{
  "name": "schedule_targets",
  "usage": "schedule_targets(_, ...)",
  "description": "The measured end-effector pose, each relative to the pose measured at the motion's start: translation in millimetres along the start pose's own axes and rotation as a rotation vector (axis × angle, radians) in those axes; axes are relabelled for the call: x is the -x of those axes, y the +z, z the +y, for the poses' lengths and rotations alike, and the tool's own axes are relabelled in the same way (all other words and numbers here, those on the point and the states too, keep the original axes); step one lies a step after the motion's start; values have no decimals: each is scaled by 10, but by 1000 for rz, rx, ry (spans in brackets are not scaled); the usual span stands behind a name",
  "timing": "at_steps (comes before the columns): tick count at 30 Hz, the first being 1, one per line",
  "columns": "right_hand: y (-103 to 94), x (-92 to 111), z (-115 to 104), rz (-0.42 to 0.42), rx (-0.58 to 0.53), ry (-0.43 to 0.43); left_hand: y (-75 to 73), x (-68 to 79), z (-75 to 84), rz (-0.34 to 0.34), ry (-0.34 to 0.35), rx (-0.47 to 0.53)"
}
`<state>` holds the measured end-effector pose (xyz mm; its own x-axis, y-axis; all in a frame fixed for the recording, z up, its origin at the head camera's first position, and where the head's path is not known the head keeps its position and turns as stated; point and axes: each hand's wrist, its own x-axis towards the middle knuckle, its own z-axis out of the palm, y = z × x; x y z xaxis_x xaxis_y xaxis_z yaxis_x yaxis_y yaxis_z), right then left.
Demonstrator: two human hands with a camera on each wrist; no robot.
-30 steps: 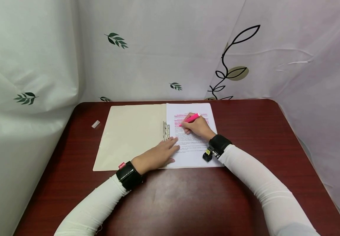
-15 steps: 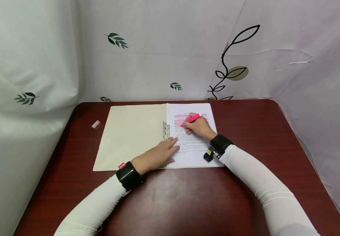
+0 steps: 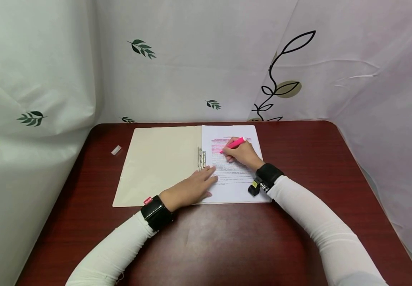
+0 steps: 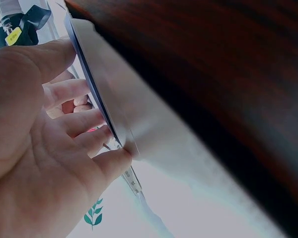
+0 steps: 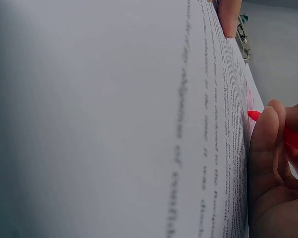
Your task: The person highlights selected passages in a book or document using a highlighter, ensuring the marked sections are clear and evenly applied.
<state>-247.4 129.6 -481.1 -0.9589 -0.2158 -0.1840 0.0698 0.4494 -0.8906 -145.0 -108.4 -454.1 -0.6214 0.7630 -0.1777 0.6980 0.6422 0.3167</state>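
A pink highlighter (image 3: 235, 143) is pinched in my right hand (image 3: 243, 154), its tip down at the printed page (image 3: 227, 192). Pink marking covers the upper lines of text, and the tip stands at the lower end of that band. In the right wrist view the highlighter (image 5: 294, 141) shows between thumb and fingers, its tip close to the text lines. My left hand (image 3: 190, 186) lies with fingers spread over the page's left edge, just below the metal clip (image 3: 201, 157). The left wrist view shows those fingers (image 4: 84, 121) straight against the paper.
The page lies on the right half of an open cream folder (image 3: 159, 163). A small whitish block (image 3: 116, 150) sits left of the folder on the dark red wooden table (image 3: 306, 159). A patterned curtain (image 3: 177, 71) hangs behind the table's far edge.
My right hand and the highlighter have slid slightly to the right along the text, the pink tip moving with them. The left hand and the folder have stayed put.
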Motion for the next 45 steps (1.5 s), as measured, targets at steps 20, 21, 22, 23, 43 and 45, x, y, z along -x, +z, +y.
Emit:
schedule_targets(20,-42,2,25,13,29,10,7,6,1,21,19,2)
schedule_targets(21,-44,5,23,15,29,9,8,5,1,21,17,2)
schedule_targets(22,-46,7,24,15,29,7,10,5,0,18,15,0)
schedule_targets(23,-47,11,23,13,28,7,11,4,-1,19,14,-3)
schedule_targets(43,-91,40,4,18,42,48,50,0,-33,18,12,-8)
schedule_targets(45,-94,47,-1,19,43,47,52,0,-35,17,11,-10)
